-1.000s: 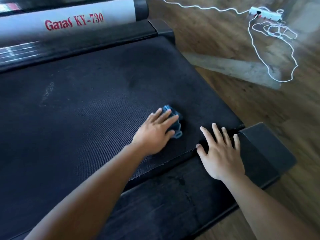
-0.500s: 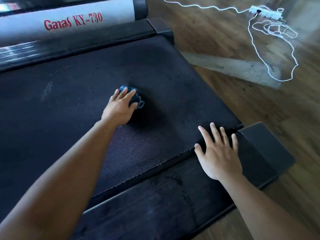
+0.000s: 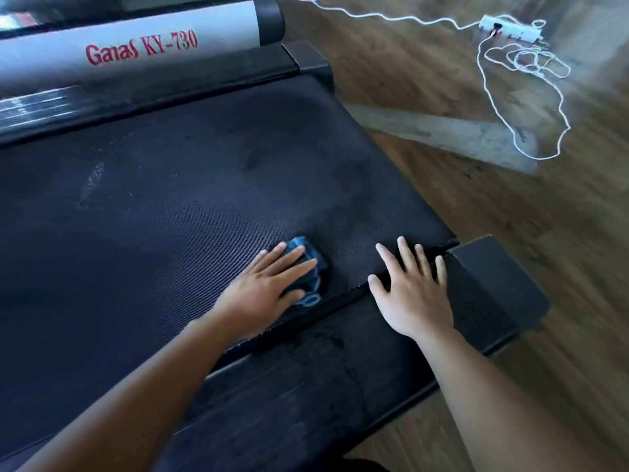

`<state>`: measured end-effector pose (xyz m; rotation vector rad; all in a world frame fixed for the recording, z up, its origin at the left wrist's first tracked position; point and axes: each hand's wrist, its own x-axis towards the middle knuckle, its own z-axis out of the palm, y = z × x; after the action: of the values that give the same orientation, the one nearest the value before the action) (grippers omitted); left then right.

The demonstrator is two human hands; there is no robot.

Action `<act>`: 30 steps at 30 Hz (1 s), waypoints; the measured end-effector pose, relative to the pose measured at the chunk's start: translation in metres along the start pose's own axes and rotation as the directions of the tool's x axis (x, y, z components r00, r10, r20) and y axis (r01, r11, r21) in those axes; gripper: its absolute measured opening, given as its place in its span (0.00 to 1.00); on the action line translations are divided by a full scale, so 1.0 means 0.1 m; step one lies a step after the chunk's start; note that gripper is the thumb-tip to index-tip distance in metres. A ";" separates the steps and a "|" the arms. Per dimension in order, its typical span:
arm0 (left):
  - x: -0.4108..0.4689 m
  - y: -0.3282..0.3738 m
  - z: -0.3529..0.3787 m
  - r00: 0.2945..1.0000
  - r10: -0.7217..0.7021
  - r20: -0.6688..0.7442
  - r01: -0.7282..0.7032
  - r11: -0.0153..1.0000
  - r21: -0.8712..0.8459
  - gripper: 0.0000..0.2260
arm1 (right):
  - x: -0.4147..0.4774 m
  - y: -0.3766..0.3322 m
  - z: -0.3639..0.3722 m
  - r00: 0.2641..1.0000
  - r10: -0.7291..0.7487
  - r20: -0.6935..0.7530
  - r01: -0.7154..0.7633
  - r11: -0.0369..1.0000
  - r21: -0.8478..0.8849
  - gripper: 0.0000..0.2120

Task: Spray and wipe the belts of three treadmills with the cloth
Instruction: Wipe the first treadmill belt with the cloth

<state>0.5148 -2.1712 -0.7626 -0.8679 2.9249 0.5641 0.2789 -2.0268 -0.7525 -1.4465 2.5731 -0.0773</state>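
A dark treadmill belt (image 3: pixel 163 212) fills most of the view. On its near right part lies a small bunched blue cloth (image 3: pixel 308 267). My left hand (image 3: pixel 265 289) presses flat on the cloth with straight fingers, and most of the cloth is hidden under the palm. My right hand (image 3: pixel 410 289) rests flat with spread fingers across the belt's edge and the black side rail (image 3: pixel 340 366). No spray bottle is in view.
The grey motor cover (image 3: pixel 136 46) with red lettering runs along the far end of the belt. A black end cap (image 3: pixel 493 281) sits at the rail's right end. On the wooden floor (image 3: pixel 561 233) lie a white power strip (image 3: pixel 510 28) and a looped white cable (image 3: pixel 503 107).
My left hand slid the cloth up the belt to the left, then back down to the right near the belt's edge. My right hand stayed on the rail.
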 end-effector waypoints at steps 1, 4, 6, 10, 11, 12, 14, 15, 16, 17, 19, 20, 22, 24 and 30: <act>-0.11 -0.10 -0.02 1.000 -0.021 0.004 0.021 1.000 0.000 0.34 | 0.00 0.01 -0.01 1.000 -0.007 0.005 0.007 1.000 0.024 0.29; -0.28 -0.28 -0.12 0.997 -0.073 0.024 0.073 0.997 0.004 0.35 | 0.00 0.06 -0.07 0.999 0.013 -0.043 -0.006 0.986 0.164 0.27; -0.23 -0.24 -0.15 0.997 -0.070 0.035 0.070 0.998 0.011 0.37 | 0.02 0.17 -0.11 0.993 0.056 -0.105 -0.040 0.988 0.150 0.27; 0.08 0.05 -0.14 0.999 -0.012 0.033 0.011 0.999 0.031 0.33 | 0.07 0.57 -0.23 0.978 0.193 -0.080 -0.194 0.981 0.005 0.32; 0.20 0.14 -0.13 1.000 0.008 0.029 -0.009 0.999 0.036 0.30 | 0.08 0.65 -0.24 0.972 0.230 -0.050 -0.231 0.973 -0.014 0.33; 0.33 0.24 -0.11 0.999 0.024 0.026 -0.025 0.999 0.039 0.27 | 0.08 0.70 -0.23 0.966 0.259 -0.021 -0.260 0.965 -0.022 0.34; 0.62 0.46 -0.08 0.998 0.056 0.021 -0.057 0.997 0.048 0.25 | 0.08 0.74 -0.19 0.956 0.292 0.001 -0.292 0.956 -0.015 0.35; 0.76 0.56 -0.06 0.997 0.073 0.019 -0.074 0.996 0.059 0.24 | 0.08 0.74 -0.17 0.955 0.297 -0.009 -0.297 0.955 -0.011 0.35; 0.91 0.66 -0.05 0.996 0.090 0.020 -0.091 0.993 0.070 0.24 | 0.08 0.74 -0.15 0.955 0.295 -0.025 -0.296 0.955 -0.013 0.35; 1.05 0.76 -0.04 0.994 0.104 0.024 -0.106 0.992 0.075 0.24 | 0.09 0.74 -0.14 0.956 0.290 -0.035 -0.291 0.957 -0.019 0.35; 1.34 0.94 -0.03 0.992 0.123 0.035 -0.126 0.989 0.077 0.24 | 0.11 0.74 -0.14 0.957 0.288 -0.040 -0.289 0.957 -0.034 0.35; 1.48 1.03 -0.02 0.991 0.128 0.038 -0.130 0.989 0.076 0.24 | 0.11 0.74 -0.14 0.957 0.288 -0.040 -0.290 0.956 -0.041 0.35; 1.70 1.19 -0.02 0.990 0.136 0.041 -0.139 0.988 0.073 0.24 | 0.12 0.74 -0.13 0.957 0.288 -0.031 -0.290 0.956 -0.047 0.35; 1.82 1.27 0.00 0.988 0.151 0.034 -0.153 0.985 0.082 0.24 | 0.12 0.74 -0.13 0.957 0.289 -0.028 -0.290 0.956 -0.042 0.34; 1.40 1.08 0.09 0.972 0.234 0.018 -0.234 0.969 0.072 0.24 | 0.11 0.77 -0.12 0.955 0.294 -0.048 -0.296 0.955 -0.033 0.34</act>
<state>0.3383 -2.1573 -0.7543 -0.5141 3.0386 0.4644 0.2065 -1.9967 -0.7528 -1.0655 2.8082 -0.0138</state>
